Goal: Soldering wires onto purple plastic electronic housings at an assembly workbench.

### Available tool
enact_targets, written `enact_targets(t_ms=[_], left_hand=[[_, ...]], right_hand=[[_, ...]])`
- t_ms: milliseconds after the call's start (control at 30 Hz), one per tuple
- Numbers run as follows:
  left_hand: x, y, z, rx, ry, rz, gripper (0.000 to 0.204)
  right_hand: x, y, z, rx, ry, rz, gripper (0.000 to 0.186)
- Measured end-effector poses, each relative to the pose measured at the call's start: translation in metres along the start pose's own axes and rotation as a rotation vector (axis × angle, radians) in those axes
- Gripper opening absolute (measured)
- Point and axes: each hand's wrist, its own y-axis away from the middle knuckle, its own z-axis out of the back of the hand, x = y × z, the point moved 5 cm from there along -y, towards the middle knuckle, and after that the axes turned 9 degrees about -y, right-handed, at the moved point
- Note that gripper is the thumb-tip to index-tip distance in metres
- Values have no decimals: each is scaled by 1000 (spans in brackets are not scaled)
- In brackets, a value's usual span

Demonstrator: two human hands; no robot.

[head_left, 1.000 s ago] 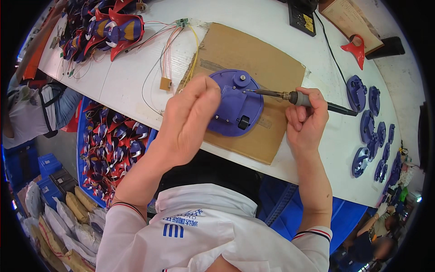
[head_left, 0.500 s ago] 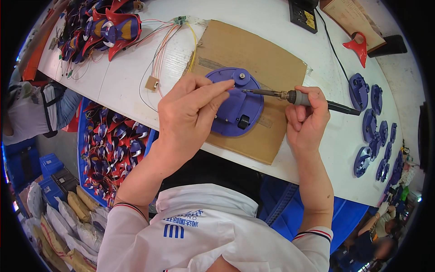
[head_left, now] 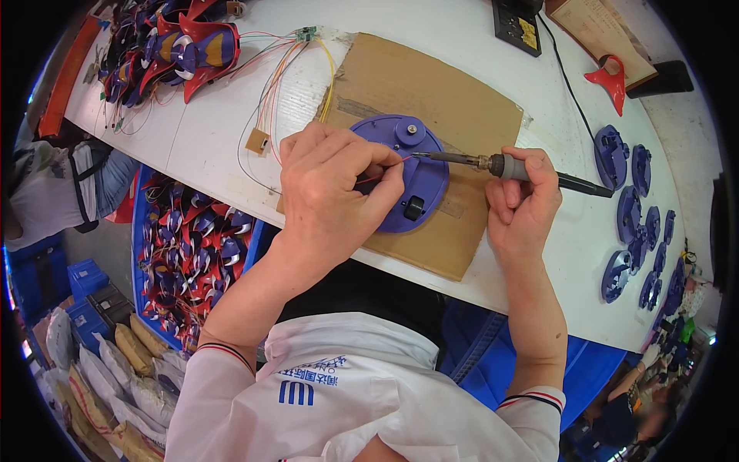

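Note:
A round purple plastic base (head_left: pixel 433 179) with a small black wheel (head_left: pixel 413 208) lies on a sheet of brown cardboard (head_left: pixel 469 115). Over its left side, my left hand (head_left: pixel 331 181) pinches a thin red wire (head_left: pixel 405 159) between thumb and forefinger. The wire's end meets the tip of a soldering iron (head_left: pixel 456 159) above the base. My right hand (head_left: pixel 523 196) grips the iron by its grey sleeve, with the black handle pointing right. My left fingers hide part of the base.
Wires run from a small green circuit board (head_left: pixel 306 35) toward my left hand. Red and purple toy shells (head_left: pixel 185 58) are heaped at the far left; more fill a blue crate (head_left: pixel 142 262). Several purple parts (head_left: pixel 629 212) lie right. A black soldering stand (head_left: pixel 516 29) stands at the back.
My left hand has turned and curled in, and the red wire now shows clearly in its pinch at the iron's tip. The iron and my right hand have barely moved.

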Motion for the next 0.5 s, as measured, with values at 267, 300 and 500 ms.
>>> enact_targets(t_ms=[267, 300, 500], left_hand=[[2, 1, -5, -16, 9, 0, 9], [2, 1, -5, -23, 15, 3, 10], [2, -1, -7, -44, 37, 6, 11]], right_hand=[[0, -1, 2, -31, -35, -18, 26], [0, -1, 2, -31, -30, -18, 26], [0, 0, 2, -32, -3, -12, 26]])
